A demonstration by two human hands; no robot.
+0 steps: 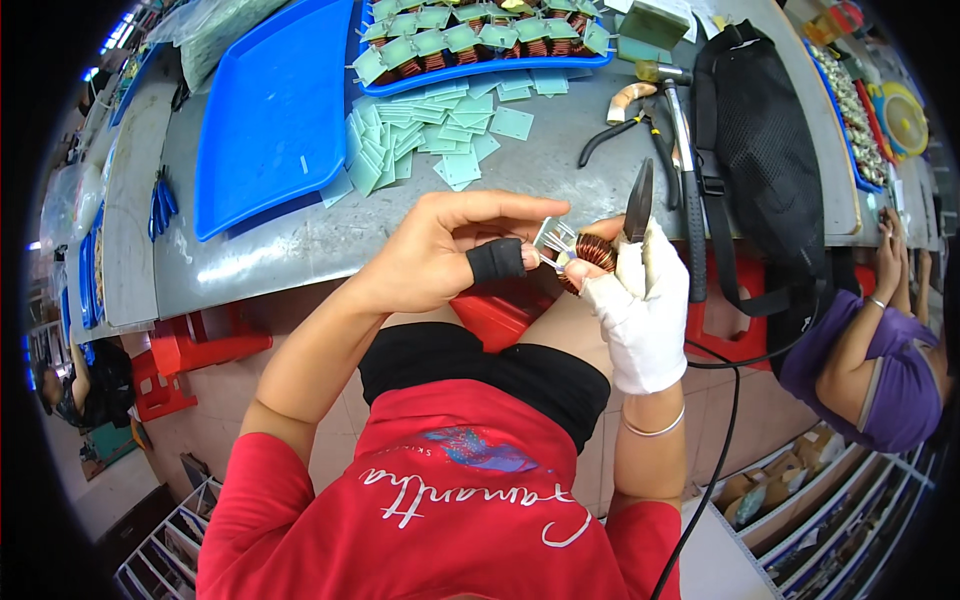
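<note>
My left hand (440, 248), with a black sleeve round one finger, pinches a small pale green plate (546, 234) seen nearly edge-on. Its fingertips meet the pale wire leads of a copper-wound coil (597, 252). That coil is gripped between the fingers and thumb of my right hand (640, 305), which wears a white glove with some fingertips bare. A dark pointed tool, like long-nose pliers (640, 200), also sticks up from the right hand; its handles are hidden in the palm. Both hands are just off the table's near edge, above my lap.
Loose green plates (425, 135) lie piled on the metal table (300, 262). Behind them a blue tray (490, 72) holds several coils topped with plates. Another blue tray (270, 120) is left. A hammer (687, 150), black-handled pliers (650, 125) and black bag (765, 130) lie right. Someone in purple (870, 370) sits beyond.
</note>
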